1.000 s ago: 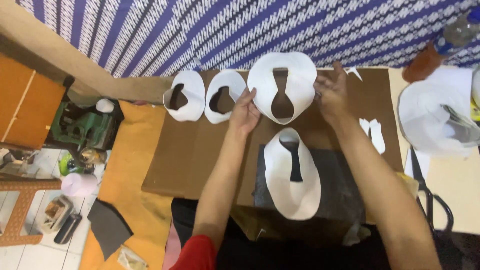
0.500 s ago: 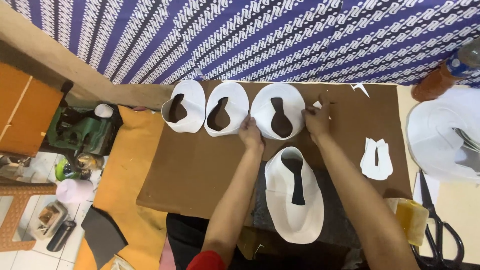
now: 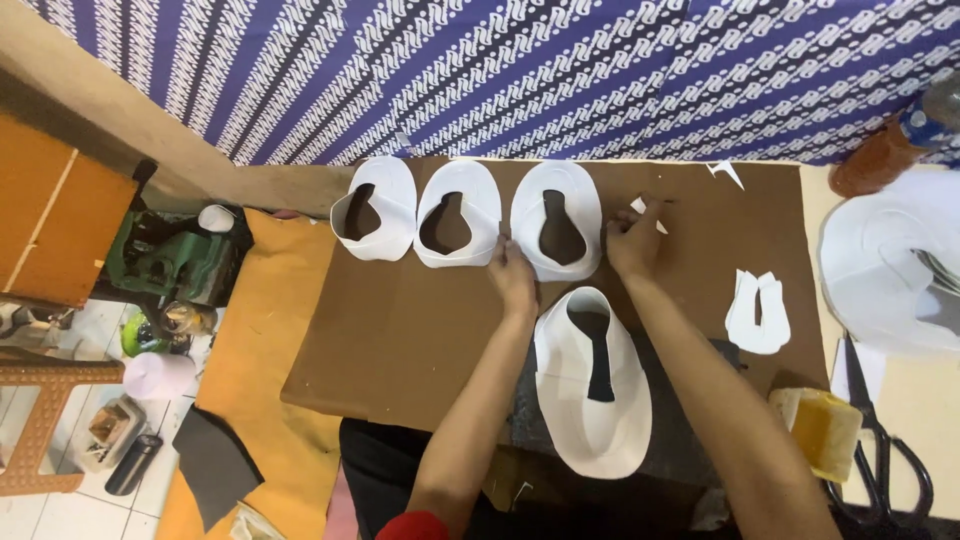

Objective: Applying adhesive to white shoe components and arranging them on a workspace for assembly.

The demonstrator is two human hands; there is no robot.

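Three white shoe-upper cutouts lie in a row at the far side of a brown board: a left piece, a middle piece and a right piece. My left hand touches the lower left edge of the right piece. Its right edge is pinched by my right hand. A larger white upper with a black tongue slot rests on a dark mat between my forearms.
A small white cutout lies right of my arm. Yellow sponge and black scissors sit at the right edge, near a white stack. Patterned blue cloth hangs behind. A green machine stands on the floor at left.
The right white piece, held up a second ago, now lies flat in the row beside the other two. Both hands moved forward with it, and the view shifted down.
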